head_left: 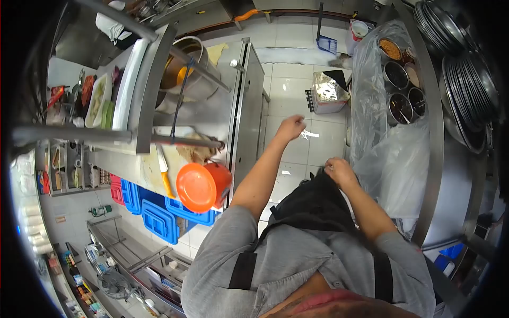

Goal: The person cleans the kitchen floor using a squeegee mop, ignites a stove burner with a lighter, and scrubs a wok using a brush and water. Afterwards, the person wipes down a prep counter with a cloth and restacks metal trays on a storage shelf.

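— Starting where?
— With the long black cloth apron (313, 206), hanging down the body's front, probably shielding the grey shirt (307, 259).
— Holding anything?
— Finding the bare right hand (340, 172) half curled at the apron's far end, perhaps pinching cloth; being unable to tell. Finding the left hand (291, 129) loosely half open above the white tiled floor (289, 85), showing nothing in its grasp.
— Looking outward?
— Noticing, on the stainless-steel bench (217, 114), a bright orange round plastic tub (197, 186) at the near right corner, perhaps for easy reach; also a yellow-handled knife (165, 172), pointing its handle towards the near edge, probably inviting a quick grasp.
— And opposite the bench's right edge?
— Seeing round metal pots (400, 108) grouped amid clear plastic sheeting (395, 159), probably for catching splashes.
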Motion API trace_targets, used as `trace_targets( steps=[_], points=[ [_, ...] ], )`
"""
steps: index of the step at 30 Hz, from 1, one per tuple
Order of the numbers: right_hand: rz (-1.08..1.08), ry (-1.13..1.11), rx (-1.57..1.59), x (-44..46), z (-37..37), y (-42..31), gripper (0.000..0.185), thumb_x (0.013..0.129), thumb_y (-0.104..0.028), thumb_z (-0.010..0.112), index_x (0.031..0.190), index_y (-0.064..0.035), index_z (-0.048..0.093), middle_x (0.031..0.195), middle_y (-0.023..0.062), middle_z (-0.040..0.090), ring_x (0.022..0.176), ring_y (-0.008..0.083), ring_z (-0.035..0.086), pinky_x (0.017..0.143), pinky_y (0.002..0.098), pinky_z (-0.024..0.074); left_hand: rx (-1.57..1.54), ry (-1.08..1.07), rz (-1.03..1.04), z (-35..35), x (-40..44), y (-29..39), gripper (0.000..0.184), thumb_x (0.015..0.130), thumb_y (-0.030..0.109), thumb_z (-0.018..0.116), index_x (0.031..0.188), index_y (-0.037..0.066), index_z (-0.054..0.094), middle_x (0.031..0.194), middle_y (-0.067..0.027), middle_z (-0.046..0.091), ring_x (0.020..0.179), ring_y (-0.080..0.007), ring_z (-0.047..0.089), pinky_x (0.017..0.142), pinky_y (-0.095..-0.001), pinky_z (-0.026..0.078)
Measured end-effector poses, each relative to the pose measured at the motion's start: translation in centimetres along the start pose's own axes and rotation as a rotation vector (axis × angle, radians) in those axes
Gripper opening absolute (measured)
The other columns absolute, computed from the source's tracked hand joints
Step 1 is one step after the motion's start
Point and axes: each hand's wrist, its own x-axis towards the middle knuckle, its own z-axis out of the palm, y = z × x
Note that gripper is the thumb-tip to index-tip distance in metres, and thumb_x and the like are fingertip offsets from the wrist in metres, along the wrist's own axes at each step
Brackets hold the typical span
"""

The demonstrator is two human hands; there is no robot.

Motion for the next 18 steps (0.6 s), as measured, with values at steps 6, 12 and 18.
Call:
trace_targets(
  steps=[6,12,18],
  points=[
    [0.179,-0.147,-0.229,13.9,-3.3,1.9,0.016,0.075,-0.017,0.061,0.082,-0.0040,0.067,0.085,0.0187,0.064,0.083,0.0355,0.061,0.076,0.0432,0.0483,-0.076,-0.059,0.074,-6.0,7.3,4.7,0.041,0.080,0.027,0.063,0.115,0.006,0.059,0.107,-0.0143,0.064,0.098,-0.0249,0.061,0.085,-0.0331,0.047],
    [0.070,-0.101,-0.253,31.8,-6.8,2.4,0.020,0.076,-0.018,0.055,0.083,-0.0037,0.067,0.085,0.0209,0.063,0.084,0.0371,0.061,0.077,0.0449,0.0482,-0.201,-0.040,-0.324,-10.1,2.2,-3.2,0.043,0.078,0.025,0.064,0.116,0.005,0.058,0.110,-0.0172,0.062,0.105,-0.0254,0.059,0.089,-0.0327,0.046],
    [-0.028,-0.153,-0.129,46.0,-8.6,-0.5,0.018,0.075,-0.015,0.054,0.083,-0.0053,0.067,0.088,0.0192,0.064,0.087,0.0362,0.061,0.081,0.0441,0.0479,-0.816,0.172,-0.484,-17.2,1.1,2.5,0.040,0.086,0.008,0.061,0.124,0.002,0.051,0.114,-0.0120,0.059,0.107,-0.0190,0.055,0.091,-0.0292,0.044]
  ],
)
